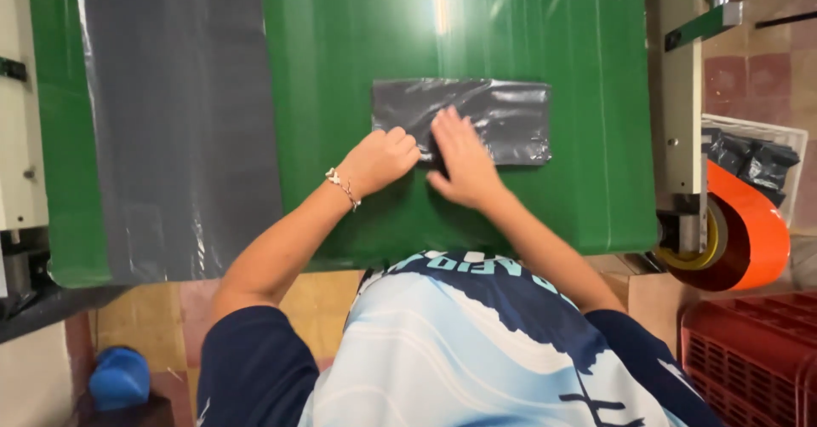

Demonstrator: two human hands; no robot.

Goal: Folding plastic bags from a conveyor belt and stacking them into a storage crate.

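So the thing under both hands is a folded black plastic bag [489, 116], thin glossy film, crinkly with lots of little creases catching the light, folded into a flat rectangle. It's lying on a smooth green table surface [357, 44] that has a bit of a sheen to it, and most of the bag sits just beyond and to the right of the fingertips.

Left hand [380, 160] is curled into a loose fist, knuckles up, pressing down on the near left edge of the bag. There's a thin bracelet [343, 187] on that wrist. The forearm comes in at a diagonal from the lower left, elbow bent.

Right hand [459, 161] is open and flat, palm down, fingers together and pointing away from the body, resting on the bag's near middle. That forearm angles in from the lower right, so the two hands sit just beside each other, nearly touching.

Well off to the left of the left hand there's a long grey plastic sheet [179, 120] laid flat along the table, same shiny film with a wrinkled edge. Way out to the right of the right hand is a fat roll of orange tape [745, 231] on a holder, and beyond it a crate with more dark folded bags [753, 161].
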